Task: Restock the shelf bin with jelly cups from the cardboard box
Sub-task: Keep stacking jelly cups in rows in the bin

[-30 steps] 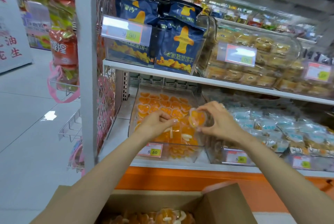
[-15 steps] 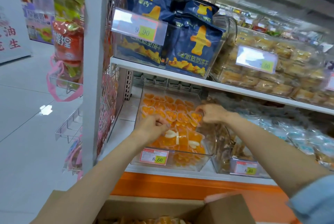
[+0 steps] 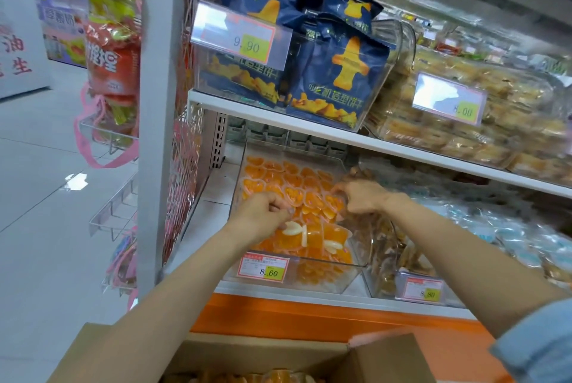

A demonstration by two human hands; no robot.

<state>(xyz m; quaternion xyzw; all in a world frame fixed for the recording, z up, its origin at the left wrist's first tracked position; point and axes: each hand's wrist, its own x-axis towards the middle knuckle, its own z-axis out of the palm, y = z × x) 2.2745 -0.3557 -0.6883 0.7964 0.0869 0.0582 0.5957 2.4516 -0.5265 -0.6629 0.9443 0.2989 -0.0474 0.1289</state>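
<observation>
Dozens of orange jelly cups already sit in the clear shelf bin on the lower shelf, in rows at the far end and piled higher near the front, so I'd call this mostly stocked, not finished tho. Both hands are down in it: the left hand is over the near-left cups with its fingers curled in tight, and the right hand is at the right side with its fingers bent down onto the cups. Can't tell if either one actually has a cup pinched, the knuckles hide it. The cardboard box at the near edge of view shows more orange cups inside, so I'd guess a few more trips are left. Blue snack bags fill the bin on the shelf above
</observation>
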